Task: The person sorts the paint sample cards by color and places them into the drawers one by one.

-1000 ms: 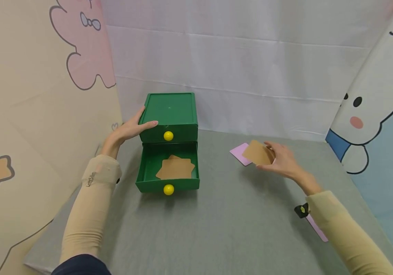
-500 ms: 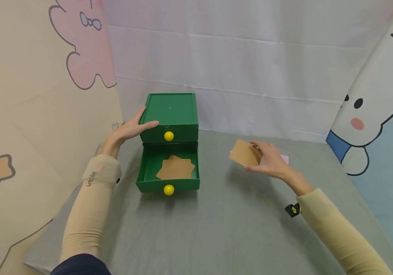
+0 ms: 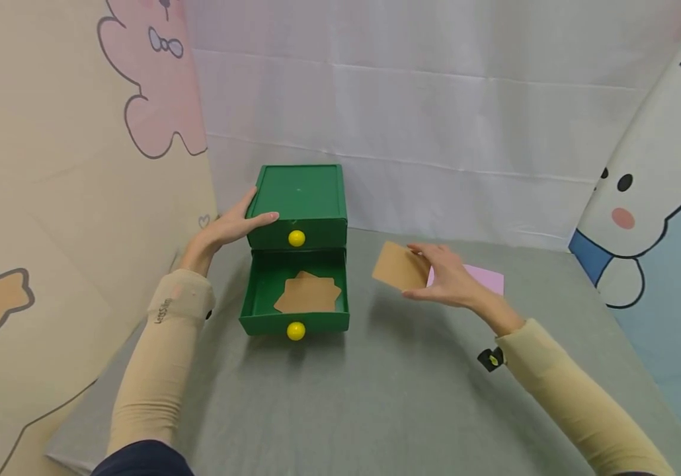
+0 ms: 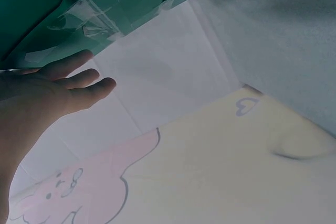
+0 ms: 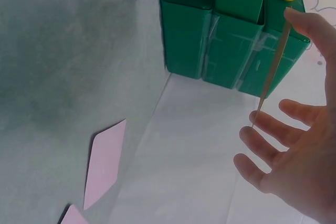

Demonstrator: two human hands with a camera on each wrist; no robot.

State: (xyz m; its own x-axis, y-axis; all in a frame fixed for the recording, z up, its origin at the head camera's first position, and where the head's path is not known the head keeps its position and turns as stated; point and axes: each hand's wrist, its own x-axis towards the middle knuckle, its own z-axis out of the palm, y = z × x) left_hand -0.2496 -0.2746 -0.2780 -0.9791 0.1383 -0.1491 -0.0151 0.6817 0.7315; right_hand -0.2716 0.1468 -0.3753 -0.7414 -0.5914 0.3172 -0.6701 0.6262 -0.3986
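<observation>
Jutting from the right hand [image 3: 446, 276] is a tan card [image 3: 397, 266].

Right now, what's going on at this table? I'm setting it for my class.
A person's left grip rests on a green drawer unit. The right grip pinches a tan card above the table, to the right of the open drawer, where more tan cards lie. Pink cards lie on the table.

Cards [image 3: 309, 295] in drawer [image 3: 324, 322], another card [image 3: 397, 266] rightward
</observation>
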